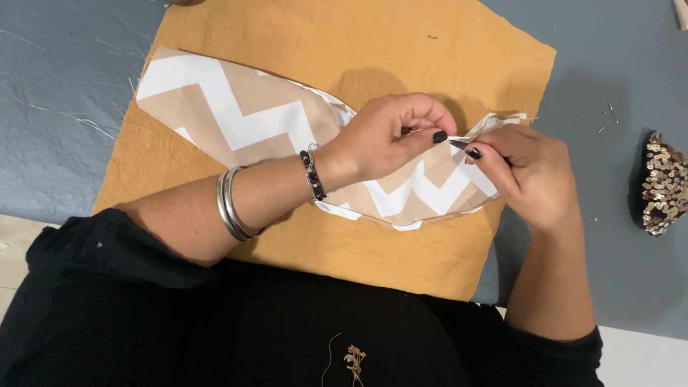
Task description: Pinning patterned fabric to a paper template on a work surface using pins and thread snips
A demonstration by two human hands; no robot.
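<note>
Head view, straight down, close above table (64, 143)

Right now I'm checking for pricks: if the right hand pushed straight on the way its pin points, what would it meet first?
The right hand aims its pin leftward; first in line looks to be the left hand's thumb, pinching the chevron fabric, though depth is unclear.

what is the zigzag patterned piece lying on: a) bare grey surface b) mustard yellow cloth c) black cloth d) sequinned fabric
b: the beige and white zigzag piece lies flat on the mustard yellow cloth, which spreads over the grey surface.
</note>
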